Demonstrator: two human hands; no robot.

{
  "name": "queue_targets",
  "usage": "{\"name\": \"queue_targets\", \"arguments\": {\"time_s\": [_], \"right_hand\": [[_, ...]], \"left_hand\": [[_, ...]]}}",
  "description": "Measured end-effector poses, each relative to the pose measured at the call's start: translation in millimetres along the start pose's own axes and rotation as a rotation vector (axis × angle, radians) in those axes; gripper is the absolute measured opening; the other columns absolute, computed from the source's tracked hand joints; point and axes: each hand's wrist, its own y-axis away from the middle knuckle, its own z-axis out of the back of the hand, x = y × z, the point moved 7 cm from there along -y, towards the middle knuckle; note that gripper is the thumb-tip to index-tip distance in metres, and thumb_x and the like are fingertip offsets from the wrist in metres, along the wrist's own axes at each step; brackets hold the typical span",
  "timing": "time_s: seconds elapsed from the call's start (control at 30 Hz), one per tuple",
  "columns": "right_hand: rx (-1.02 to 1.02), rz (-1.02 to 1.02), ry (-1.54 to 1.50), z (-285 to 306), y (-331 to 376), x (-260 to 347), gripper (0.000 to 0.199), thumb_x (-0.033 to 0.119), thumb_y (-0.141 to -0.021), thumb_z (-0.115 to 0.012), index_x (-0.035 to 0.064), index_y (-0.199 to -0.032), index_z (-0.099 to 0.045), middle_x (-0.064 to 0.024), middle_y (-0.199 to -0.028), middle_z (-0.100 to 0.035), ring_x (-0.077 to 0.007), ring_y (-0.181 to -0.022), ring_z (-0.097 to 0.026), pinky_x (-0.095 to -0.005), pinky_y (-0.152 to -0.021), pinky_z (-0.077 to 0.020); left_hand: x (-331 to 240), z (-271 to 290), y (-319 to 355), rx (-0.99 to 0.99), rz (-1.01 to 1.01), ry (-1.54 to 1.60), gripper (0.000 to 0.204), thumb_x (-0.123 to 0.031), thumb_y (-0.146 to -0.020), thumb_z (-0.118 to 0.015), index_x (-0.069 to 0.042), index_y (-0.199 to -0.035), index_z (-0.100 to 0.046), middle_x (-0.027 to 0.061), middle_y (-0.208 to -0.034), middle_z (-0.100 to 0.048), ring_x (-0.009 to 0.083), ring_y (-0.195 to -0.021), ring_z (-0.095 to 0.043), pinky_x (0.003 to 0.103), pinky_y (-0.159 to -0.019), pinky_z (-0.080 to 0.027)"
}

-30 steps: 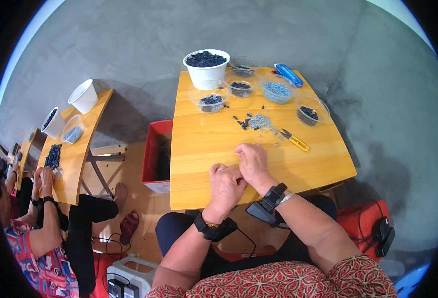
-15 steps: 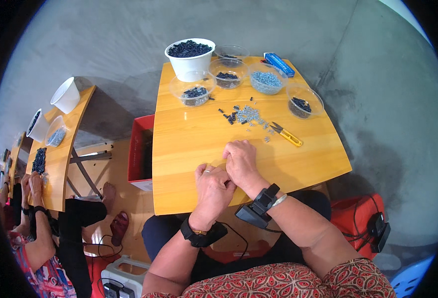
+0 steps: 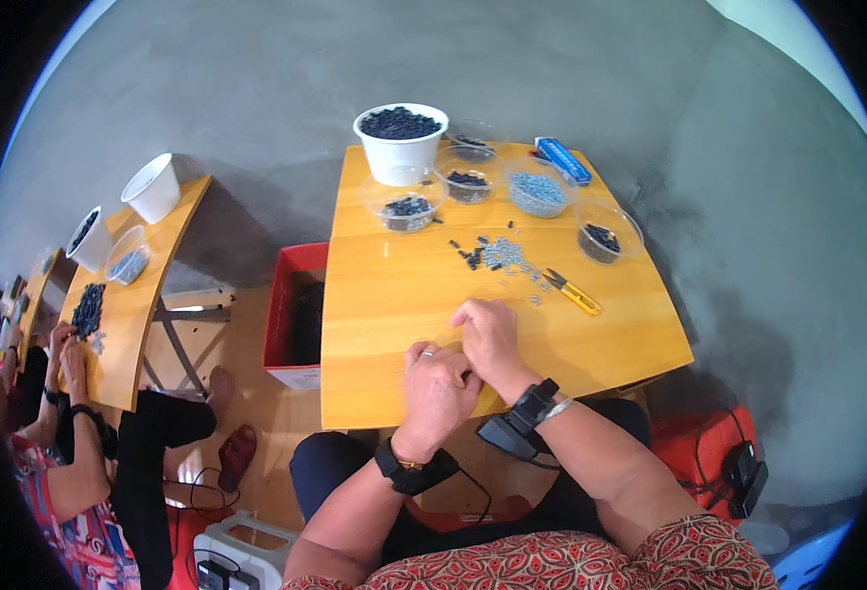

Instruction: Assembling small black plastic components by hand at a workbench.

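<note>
Close together over the near edge of the wooden table, my left hand and my right hand are closed with fingers curled inward. Whatever they pinch is hidden behind the fingers. Beyond them lies a loose pile of small silvery metal pieces, with small black parts along its left side. Yellow-handled thread snips rest to the right of the pile, blades toward it.
At the back stand a white tub of black parts and several clear bowls, one with silvery pieces. A blue box lies behind. A red bin stands left of the table. Another person's hands work at a neighbouring table.
The whole view has shifted, so the table sits a little lower and farther right. My hands stay closed together in nearly the same pose.
</note>
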Motion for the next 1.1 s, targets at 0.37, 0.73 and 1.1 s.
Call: {"name": "queue_targets", "arguments": {"time_s": [0.37, 0.73, 1.1], "right_hand": [[0.058, 0.173, -0.328, 40.3, 25.0, 53.7, 0.017, 0.005, -0.082, -0.048, 0.0001, -0.098, -0.046, -0.0137, -0.080, -0.052, -0.0246, -0.071, -0.053, -0.0333, -0.065, -0.0437], [0.025, 0.374, -0.119, 49.3, 18.8, 59.6, 0.014, 0.000, -0.078, -0.049, 0.0014, -0.091, -0.046, -0.0155, -0.076, -0.050, -0.0330, -0.070, -0.051, -0.0384, -0.060, -0.0421], [0.119, 0.276, -0.327, 53.5, 9.2, 49.3, 0.008, 0.001, -0.081, -0.048, 0.0008, -0.089, -0.048, -0.0137, -0.072, -0.053, -0.0259, -0.066, -0.055, -0.0303, -0.059, -0.0440]], "left_hand": [[48.0, 2.4, 2.2, -0.226, 0.660, 1.273, 0.011, -0.005, -0.078, -0.061, -0.002, -0.068, -0.059, 0.0005, -0.063, -0.055, 0.0057, -0.056, -0.047, 0.019, -0.052, -0.037], [38.6, -14.4, 7.6, -0.030, 0.775, 1.457, 0.014, -0.009, -0.082, -0.057, -0.004, -0.069, -0.055, 0.0016, -0.067, -0.053, 0.0099, -0.062, -0.050, 0.025, -0.062, -0.045], [38.2, -5.4, 3.7, 0.035, 0.658, 1.226, 0.011, -0.005, -0.082, -0.056, 0.001, -0.089, -0.061, 0.0044, -0.080, -0.061, 0.0076, -0.069, -0.055, 0.021, -0.062, -0.049]]}}
